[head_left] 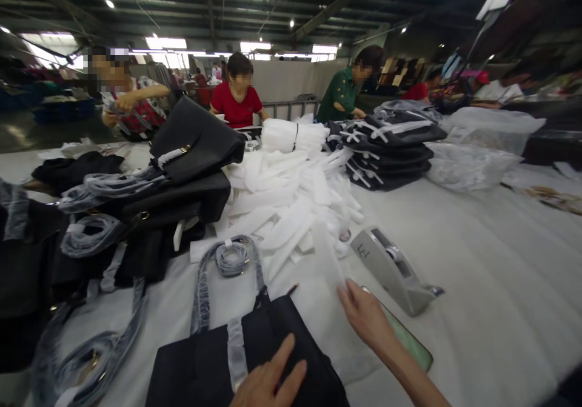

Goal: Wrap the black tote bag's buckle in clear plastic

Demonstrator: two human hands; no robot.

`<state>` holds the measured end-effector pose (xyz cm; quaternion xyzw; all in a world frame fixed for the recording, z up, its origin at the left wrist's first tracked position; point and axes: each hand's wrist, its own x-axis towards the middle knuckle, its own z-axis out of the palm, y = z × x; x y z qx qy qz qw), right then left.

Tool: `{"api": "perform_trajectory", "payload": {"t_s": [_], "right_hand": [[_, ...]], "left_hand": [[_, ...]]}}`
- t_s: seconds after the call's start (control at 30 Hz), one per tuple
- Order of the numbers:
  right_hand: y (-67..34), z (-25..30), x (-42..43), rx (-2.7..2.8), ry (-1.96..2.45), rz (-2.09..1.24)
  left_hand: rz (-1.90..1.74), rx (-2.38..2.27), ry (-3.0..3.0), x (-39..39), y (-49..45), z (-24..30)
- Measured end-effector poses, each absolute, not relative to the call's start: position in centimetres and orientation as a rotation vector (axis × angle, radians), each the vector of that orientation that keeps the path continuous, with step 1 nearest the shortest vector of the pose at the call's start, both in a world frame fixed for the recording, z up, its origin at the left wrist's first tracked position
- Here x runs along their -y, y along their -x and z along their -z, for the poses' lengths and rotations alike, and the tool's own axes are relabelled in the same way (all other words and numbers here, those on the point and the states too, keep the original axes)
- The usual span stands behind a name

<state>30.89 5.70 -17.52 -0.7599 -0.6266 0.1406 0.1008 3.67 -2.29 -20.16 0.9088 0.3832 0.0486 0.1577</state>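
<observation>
A black handbag (191, 364) lies in front of me, its wrapped handle (202, 292) and a coiled, wrapped strap (231, 256) stretched out beyond it. White wrapping covers the strip (236, 349) down its front. My left hand (273, 376) rests on the bag with its fingers apart and holds nothing. To the right of the bag, my right hand (364, 313) pinches the end of a thin white foam strip (328, 252). That strip runs up to a heap of similar white strips (291, 198). Part of a green phone (407, 337) shows beneath my right forearm.
A grey tape dispenser (391, 267) stands right of my hand. Black bags with wrapped straps (182, 195) pile up at left. Another stack of black bags (391, 152) and clear plastic bags (473, 158) sit at far right. Several people work across the table (495, 261).
</observation>
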Motion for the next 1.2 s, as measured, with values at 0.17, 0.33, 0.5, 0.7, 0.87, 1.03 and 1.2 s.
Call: {"api": "perform_trajectory", "payload": {"t_s": [0.17,0.33,0.5,0.7,0.87,1.03,1.2], "right_hand": [[-32.7,17.6,1.5,1.658,2.024,-0.771],[-33.2,19.1,6.8,1.392,2.006,-0.994],[-31.9,18.6,7.4,1.072,1.729,-1.296],[-29.5,18.8,7.2,1.054,1.756,-1.209],[-29.1,19.5,7.8,1.477,1.758,-1.223],[-29.5,19.1,8.1,1.742,1.804,-1.283],[-28.7,20.8,7.7,1.846,1.893,-1.119]], "left_hand": [[0.145,-0.717,-2.479,-2.8,-9.0,16.5],[0.328,-0.965,-2.542,-1.2,-10.5,17.0],[0.333,-0.955,-2.72,1.2,-8.7,18.4],[0.06,-1.013,-2.923,2.4,-7.7,18.9],[-0.035,-1.037,-2.977,3.0,-8.1,18.7],[-0.102,-1.057,-2.974,2.9,-8.3,19.1],[-0.096,-1.098,-2.936,3.2,-8.7,19.1]]}}
